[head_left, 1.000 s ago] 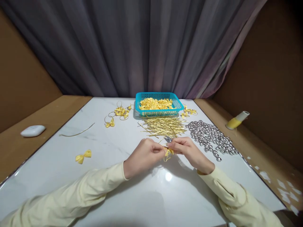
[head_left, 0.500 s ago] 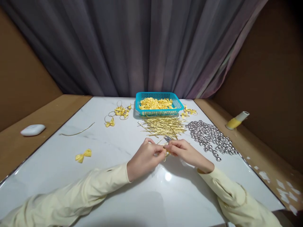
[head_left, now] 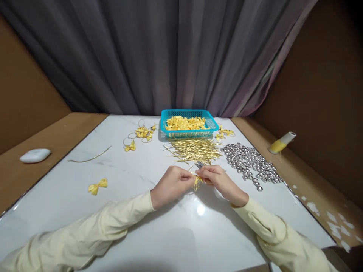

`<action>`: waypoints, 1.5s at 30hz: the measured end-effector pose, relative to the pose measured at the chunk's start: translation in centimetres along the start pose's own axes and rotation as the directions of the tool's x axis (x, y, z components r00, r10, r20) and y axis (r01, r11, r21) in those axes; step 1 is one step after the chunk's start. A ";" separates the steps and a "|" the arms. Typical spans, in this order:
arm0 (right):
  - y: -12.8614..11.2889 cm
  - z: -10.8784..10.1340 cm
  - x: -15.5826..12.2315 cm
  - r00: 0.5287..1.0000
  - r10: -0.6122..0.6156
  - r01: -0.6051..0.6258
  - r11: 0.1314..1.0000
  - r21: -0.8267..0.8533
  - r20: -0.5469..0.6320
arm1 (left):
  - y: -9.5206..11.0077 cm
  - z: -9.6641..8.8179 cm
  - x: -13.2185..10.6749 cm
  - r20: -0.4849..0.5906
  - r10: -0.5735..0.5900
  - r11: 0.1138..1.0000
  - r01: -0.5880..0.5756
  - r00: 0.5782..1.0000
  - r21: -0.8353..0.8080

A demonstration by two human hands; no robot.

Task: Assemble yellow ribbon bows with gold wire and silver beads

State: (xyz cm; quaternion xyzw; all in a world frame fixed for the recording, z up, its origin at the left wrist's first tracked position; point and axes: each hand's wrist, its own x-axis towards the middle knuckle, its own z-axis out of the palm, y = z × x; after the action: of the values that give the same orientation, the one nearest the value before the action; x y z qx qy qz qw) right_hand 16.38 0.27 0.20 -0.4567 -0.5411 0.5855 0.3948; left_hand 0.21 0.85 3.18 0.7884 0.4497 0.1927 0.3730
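Observation:
My left hand (head_left: 172, 184) and my right hand (head_left: 219, 180) meet over the middle of the white table (head_left: 136, 211), fingers pinched together. Between them they hold a small yellow ribbon bow (head_left: 196, 182) with a thin gold tie. A metal tip, perhaps small scissors (head_left: 200, 164), pokes out just behind my right fingers. Right behind the hands lies a heap of gold twist ties (head_left: 195, 149). Both arms wear pale yellow sleeves.
A blue basket (head_left: 211, 122) of yellow bows stands at the back centre. Silver bells (head_left: 249, 162) are spread at the right. Finished bows with loops (head_left: 141, 133) lie back left, one loose bow (head_left: 98, 186) and a gold tie (head_left: 89, 158) at left. A white case (head_left: 35, 155) and a yellow spool (head_left: 282, 142) rest on the brown ledges.
Both hands stayed pinched on the bow, working it with small finger movements. The view shifted slightly.

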 end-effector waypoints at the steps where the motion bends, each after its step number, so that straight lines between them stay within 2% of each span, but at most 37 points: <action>1: 0.1 0.0 0.0 1.000 0.001 -0.001 1.000 -0.007 -0.005 | -0.1 0.1 0.0 -0.001 0.006 1.000 -0.006 1.000 0.004; 7: 0.6 -0.2 0.2 1.000 0.004 -0.005 1.000 -0.029 -0.018 | -0.6 0.5 0.4 -0.007 0.014 1.000 -0.014 1.000 0.001; 14: 1.0 -0.1 0.7 0.999 0.001 -0.002 1.000 -0.027 -0.041 | -1.1 0.9 0.8 -0.021 -0.034 0.995 0.032 0.999 -0.092; 18: 0.8 -1.7 1.2 0.993 -0.028 0.025 0.999 -0.029 -0.112 | -1.3 1.2 0.4 0.027 -0.093 0.988 0.096 0.995 -0.124; 20: 0.6 -2.9 1.4 0.988 -0.040 0.037 0.999 -0.020 -0.151 | -1.4 1.0 0.2 0.018 -0.107 0.982 0.108 0.994 -0.154; 23: 0.4 -4.0 1.7 0.990 -0.032 0.031 0.999 -0.009 -0.134 | -1.3 0.6 0.1 0.037 -0.164 0.973 0.168 0.986 -0.160; 25: 0.4 -4.2 1.8 0.993 -0.022 0.021 1.000 -0.007 -0.116 | -1.3 0.5 0.1 0.058 -0.153 0.971 0.161 0.987 -0.177; 30: 1.0 -4.1 1.9 0.994 0.000 0.004 0.999 0.034 -0.108 | -1.7 1.3 -0.2 0.056 -0.104 0.984 0.111 0.993 -0.142; 35: 1.4 -4.2 2.1 0.996 0.025 -0.018 0.997 0.080 -0.091 | -1.8 1.5 -0.5 0.036 0.020 0.997 -0.018 0.999 -0.071; 40: 1.4 -4.4 2.2 0.993 0.013 -0.003 0.996 0.090 -0.114 | -1.5 1.5 -0.7 -0.007 0.138 0.989 -0.138 0.990 0.053; 45: 0.7 -4.2 1.9 0.991 -0.018 0.027 0.997 0.070 -0.129 | -1.4 1.6 -0.9 -0.059 0.218 0.971 -0.211 0.974 0.108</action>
State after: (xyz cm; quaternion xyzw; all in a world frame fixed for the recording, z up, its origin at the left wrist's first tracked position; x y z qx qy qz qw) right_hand 19.88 3.13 -0.73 -0.4727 -0.4983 0.5695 0.4517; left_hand -0.01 -0.10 1.13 0.8430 0.3836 0.2366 0.2936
